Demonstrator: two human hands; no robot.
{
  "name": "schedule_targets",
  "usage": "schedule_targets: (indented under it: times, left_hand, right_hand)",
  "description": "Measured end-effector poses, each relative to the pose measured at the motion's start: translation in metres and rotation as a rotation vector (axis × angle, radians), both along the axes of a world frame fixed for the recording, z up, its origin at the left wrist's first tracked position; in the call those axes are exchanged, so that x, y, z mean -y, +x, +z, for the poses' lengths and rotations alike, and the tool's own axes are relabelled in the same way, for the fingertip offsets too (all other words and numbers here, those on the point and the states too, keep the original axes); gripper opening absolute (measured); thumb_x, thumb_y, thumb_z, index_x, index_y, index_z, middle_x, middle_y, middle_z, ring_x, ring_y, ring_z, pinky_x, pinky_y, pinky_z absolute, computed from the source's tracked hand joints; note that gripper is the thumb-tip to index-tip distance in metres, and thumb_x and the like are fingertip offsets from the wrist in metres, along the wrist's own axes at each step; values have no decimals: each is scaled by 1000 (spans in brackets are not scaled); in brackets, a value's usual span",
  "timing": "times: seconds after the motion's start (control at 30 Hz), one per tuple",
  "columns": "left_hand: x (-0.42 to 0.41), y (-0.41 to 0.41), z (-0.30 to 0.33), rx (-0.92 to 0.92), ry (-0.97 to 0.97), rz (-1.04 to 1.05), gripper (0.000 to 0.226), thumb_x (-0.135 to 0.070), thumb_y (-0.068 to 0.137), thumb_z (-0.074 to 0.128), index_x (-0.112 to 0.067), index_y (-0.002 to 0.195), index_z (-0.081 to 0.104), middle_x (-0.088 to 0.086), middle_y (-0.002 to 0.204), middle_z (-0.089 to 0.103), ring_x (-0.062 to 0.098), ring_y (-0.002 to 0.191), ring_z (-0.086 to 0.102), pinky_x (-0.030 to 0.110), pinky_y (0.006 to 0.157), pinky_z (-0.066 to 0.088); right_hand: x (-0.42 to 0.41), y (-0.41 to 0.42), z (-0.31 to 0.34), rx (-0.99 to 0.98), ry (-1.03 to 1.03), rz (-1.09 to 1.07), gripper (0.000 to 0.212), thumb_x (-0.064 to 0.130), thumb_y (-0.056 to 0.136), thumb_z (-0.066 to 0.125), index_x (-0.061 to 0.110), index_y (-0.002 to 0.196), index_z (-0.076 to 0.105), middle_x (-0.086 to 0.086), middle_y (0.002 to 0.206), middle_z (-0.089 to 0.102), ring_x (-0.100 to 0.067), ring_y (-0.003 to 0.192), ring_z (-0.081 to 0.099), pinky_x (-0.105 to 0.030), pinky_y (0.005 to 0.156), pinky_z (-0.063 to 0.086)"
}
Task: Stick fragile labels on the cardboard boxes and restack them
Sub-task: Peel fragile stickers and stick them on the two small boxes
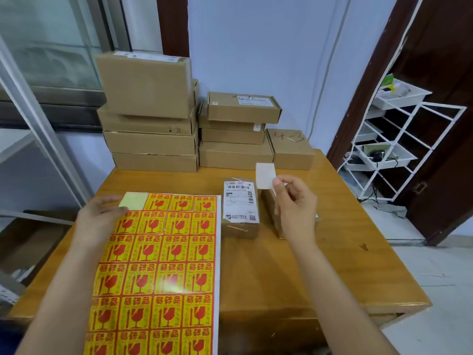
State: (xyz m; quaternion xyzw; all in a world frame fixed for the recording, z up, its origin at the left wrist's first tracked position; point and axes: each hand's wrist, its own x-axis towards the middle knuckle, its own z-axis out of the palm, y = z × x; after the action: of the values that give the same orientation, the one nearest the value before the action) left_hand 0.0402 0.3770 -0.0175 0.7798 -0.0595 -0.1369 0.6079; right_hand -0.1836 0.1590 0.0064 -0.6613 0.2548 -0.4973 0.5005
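Over wooden table, right hand fingers pinch peeled label.

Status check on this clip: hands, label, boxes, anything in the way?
Left hand flat on label sheet. Right hand pinches peeled label, blank side showing, above two small boxes. Path unobstructed; stacks behind.

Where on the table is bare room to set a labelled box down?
The table is bare right of the sticker sheet and near of the small parcel, out to its right edge. A narrow strip lies between the sheet and the box stacks. The back is crowded with boxes; the right hand holds a peeled label over a second small box.
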Motion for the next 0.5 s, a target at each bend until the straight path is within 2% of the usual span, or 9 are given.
schedule_targets:
  times: [0.07,0.13,0.2,0.23,0.37,0.43,0.5]
  left_hand:
    - [-2,9,-8,4,78,42,30,-10,89,62,-14,117,56,16,102,65,35,86,65,41,76,51]
    - [0,15,-15,3,146,63,26,-10,88,62,-16,113,57,17,101,66,34,83,65,43,75,54]
    - [7,17,-21,31,214,82,28,-10,89,62,-14,116,56,16,103,65,30,78,62,34,65,51]
    - [11,19,-23,58,249,101,30,-9,89,61,-12,118,56,16,105,65,29,77,61,32,62,49]
    - [26,19,-25,195,322,146,34,-10,90,59,-6,123,53,21,114,63,31,81,59,36,64,49]
    - [32,17,-25,322,407,153,39,-14,91,58,-3,128,50,23,123,57,39,102,55,45,79,49]
    - [42,10,-21,495,449,148,43,-16,90,59,-2,130,48,23,130,50,41,122,41,51,98,39]
  right_hand:
    - [4,-4,-5,-6,29,-7,21,11,93,57,26,80,63,5,51,53,-11,46,49,-21,50,43]
    - [8,-8,-11,-44,18,-17,21,12,92,58,28,80,64,3,58,61,-16,53,57,-31,59,50]
    - [11,-12,-15,-99,-16,-20,21,13,91,60,30,80,65,2,66,66,-17,61,61,-39,69,53]
    - [12,-13,-17,-128,-31,-23,20,13,90,61,29,81,65,2,70,67,-16,65,63,-39,72,54]
    - [19,-21,-25,-227,-81,-54,9,16,88,65,24,86,68,8,79,70,-10,77,66,-37,74,55]
    - [23,-24,-27,-285,-125,-74,14,18,88,65,32,85,67,14,80,69,-4,77,64,-32,70,54]
    - [26,-27,-28,-332,-184,-95,21,19,87,65,39,82,63,21,80,67,-2,77,62,-27,65,51]
